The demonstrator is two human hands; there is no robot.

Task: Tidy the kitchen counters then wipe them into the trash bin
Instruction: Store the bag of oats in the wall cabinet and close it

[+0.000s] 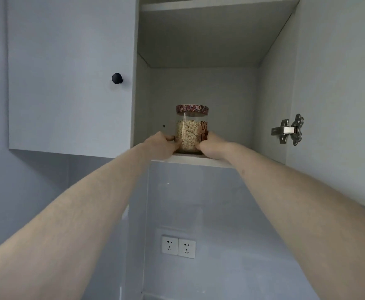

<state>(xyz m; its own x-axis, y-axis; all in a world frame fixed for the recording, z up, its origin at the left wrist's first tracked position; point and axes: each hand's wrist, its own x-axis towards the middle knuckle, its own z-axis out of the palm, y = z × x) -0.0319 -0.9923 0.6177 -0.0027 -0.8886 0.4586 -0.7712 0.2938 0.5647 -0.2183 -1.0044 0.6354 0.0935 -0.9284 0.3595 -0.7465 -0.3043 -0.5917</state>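
Observation:
A clear glass jar (190, 129) with a patterned reddish lid, half full of pale flakes, stands upright near the front edge of the bottom shelf (186, 158) of an open wall cabinet. Both my arms reach up to it. My left hand (163, 145) grips the jar's lower left side, fingers curled round it. My right hand (212, 146) grips its lower right side. The jar's base is partly hidden behind my hands.
The cabinet's open door (337, 83) stands at the right with a metal hinge (289, 132). A shut door with a black knob (117, 78) is at the left. A higher shelf (209, 5) spans the top. A double wall socket (178, 246) sits below.

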